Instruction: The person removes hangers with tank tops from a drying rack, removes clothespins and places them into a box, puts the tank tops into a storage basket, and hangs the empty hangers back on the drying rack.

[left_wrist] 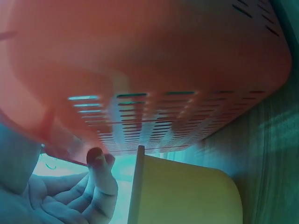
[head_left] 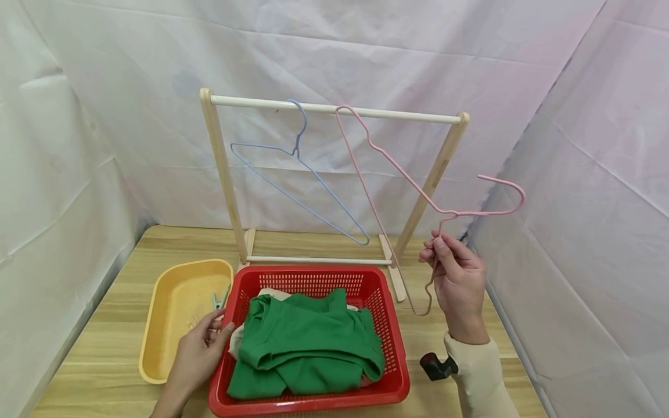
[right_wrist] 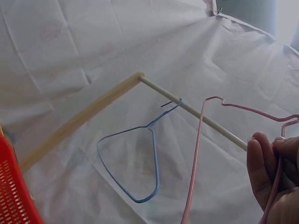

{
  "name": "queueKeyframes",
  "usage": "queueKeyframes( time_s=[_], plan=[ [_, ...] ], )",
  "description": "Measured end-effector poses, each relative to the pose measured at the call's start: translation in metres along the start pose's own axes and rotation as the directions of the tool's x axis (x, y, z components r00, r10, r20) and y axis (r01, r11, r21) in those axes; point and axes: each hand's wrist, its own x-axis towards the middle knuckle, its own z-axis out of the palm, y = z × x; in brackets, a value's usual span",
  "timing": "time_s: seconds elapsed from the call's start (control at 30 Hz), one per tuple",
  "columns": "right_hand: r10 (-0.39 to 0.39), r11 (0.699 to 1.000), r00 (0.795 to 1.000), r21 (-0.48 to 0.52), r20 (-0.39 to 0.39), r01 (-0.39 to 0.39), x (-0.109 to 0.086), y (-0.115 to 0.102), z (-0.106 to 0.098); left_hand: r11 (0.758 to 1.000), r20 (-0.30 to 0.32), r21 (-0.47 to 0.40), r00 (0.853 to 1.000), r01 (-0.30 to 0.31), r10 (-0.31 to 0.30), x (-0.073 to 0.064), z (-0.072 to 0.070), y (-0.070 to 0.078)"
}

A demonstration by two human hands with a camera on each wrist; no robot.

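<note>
My right hand [head_left: 460,278] pinches a pink wire hanger [head_left: 407,177] by one shoulder, close to the neck. The hanger is tilted on its side, its hook pointing right, in front of the clothes rack [head_left: 334,108]. At the left rim of a red basket [head_left: 308,403], my left hand [head_left: 201,348] holds on with the thumb over the edge and the fingers outside. In the left wrist view, those fingers [left_wrist: 100,186] curl below the rim. Folded green cloth [head_left: 308,342] lies in the basket on top of whitish cloth, which it mostly hides.
A blue hanger [head_left: 321,180] hangs from the rack's white bar. Left of the red basket stands a yellow bin [head_left: 167,296] with a mint clothes peg [head_left: 216,301] and other small pieces inside. White cloth walls [head_left: 590,203] enclose the wooden table [head_left: 99,325].
</note>
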Motion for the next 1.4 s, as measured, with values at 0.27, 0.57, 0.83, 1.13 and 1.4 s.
queueKeyframes(
  time_s=[0.27, 0.57, 0.83, 1.13, 1.4],
  plan=[
    [0.029, 1.000, 0.999, 0.000, 0.019, -0.029, 0.000, 0.003, -0.003, 0.998, 0.071, 0.006, 0.995, 0.067, -0.067, 0.000, 0.003, 0.002],
    [0.123, 0.988, 0.991, -0.087, -0.060, -0.128, 0.002, 0.009, -0.003, 1.000, 0.056, 0.001, 0.998, 0.029, -0.029, -0.002, 0.006, 0.000],
    [0.196, 0.965, 0.973, -0.152, -0.118, -0.213, 0.007, 0.013, -0.006, 1.000, 0.054, -0.006, 0.998, 0.025, -0.024, -0.002, 0.006, 0.000],
    [0.295, 0.948, 0.949, -0.090, -0.111, -0.305, 0.017, 0.020, -0.008, 0.998, 0.071, -0.030, 0.996, 0.053, -0.051, -0.002, 0.007, -0.002],
    [0.366, 0.920, 0.924, -0.104, -0.114, -0.377, 0.027, 0.022, -0.007, 0.996, 0.085, -0.055, 0.994, 0.072, -0.068, -0.003, 0.007, 0.000]
  ],
)
